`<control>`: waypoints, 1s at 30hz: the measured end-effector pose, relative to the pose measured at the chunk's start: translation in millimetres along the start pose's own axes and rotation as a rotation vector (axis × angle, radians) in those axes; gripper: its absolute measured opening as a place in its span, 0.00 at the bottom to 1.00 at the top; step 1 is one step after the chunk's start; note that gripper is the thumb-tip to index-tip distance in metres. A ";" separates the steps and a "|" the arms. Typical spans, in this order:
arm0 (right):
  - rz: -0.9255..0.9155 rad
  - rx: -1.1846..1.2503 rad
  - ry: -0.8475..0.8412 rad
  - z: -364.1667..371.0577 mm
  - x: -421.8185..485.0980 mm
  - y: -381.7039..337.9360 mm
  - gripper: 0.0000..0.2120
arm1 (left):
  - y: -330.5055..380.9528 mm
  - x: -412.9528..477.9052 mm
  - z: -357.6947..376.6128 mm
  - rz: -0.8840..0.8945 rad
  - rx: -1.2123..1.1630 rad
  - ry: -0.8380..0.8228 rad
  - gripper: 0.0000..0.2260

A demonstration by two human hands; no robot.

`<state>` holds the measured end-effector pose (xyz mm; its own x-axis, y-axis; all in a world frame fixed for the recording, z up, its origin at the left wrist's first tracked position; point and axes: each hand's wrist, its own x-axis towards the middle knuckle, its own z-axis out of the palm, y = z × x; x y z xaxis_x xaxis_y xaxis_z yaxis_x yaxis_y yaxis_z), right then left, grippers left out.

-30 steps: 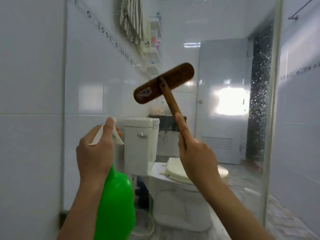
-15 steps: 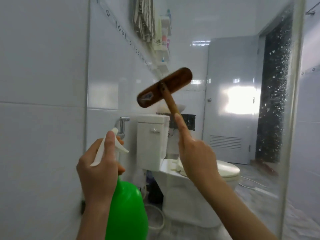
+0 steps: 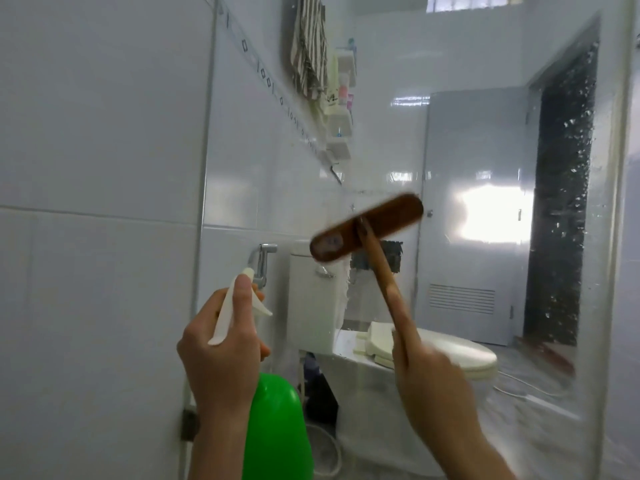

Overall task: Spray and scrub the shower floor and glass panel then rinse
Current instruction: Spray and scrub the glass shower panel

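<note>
The wet glass panel (image 3: pixel 485 161) fills the view ahead, speckled with droplets near its right edge. My right hand (image 3: pixel 433 382) grips the wooden handle of a brown scrub brush (image 3: pixel 367 232), index finger stretched along the handle. The brush head lies tilted against the glass at mid height, blurred. My left hand (image 3: pixel 221 348) holds a green spray bottle (image 3: pixel 277 427) by its white trigger head, thumb on top, nozzle aimed at the glass. The shower floor is out of view.
A white tiled wall (image 3: pixel 97 168) stands close on the left. Through the glass I see a white toilet (image 3: pixel 433 355) with its tank, a bidet sprayer (image 3: pixel 261 258), a hanging striped towel (image 3: pixel 308 46), small shelves and a grey door (image 3: pixel 474 209).
The brush head has slid a little lower and to the right on the glass. My view has shifted, so the wall and toilet sit further right. The spray bottle hand stays about level.
</note>
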<state>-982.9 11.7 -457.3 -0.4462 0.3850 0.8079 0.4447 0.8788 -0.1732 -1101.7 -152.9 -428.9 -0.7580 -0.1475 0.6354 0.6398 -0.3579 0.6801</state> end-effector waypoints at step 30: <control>-0.195 0.026 0.194 8.3 160.3 -86.6 0.30 | -30.4 31.0 -53.4 -0.014 0.148 0.097 0.17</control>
<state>-1099.3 -0.4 -317.5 -0.3635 0.1487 0.9196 0.3436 0.9390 -0.0160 -1151.5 -195.8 -449.4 -0.7712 -0.2339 0.5920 0.6352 -0.2218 0.7399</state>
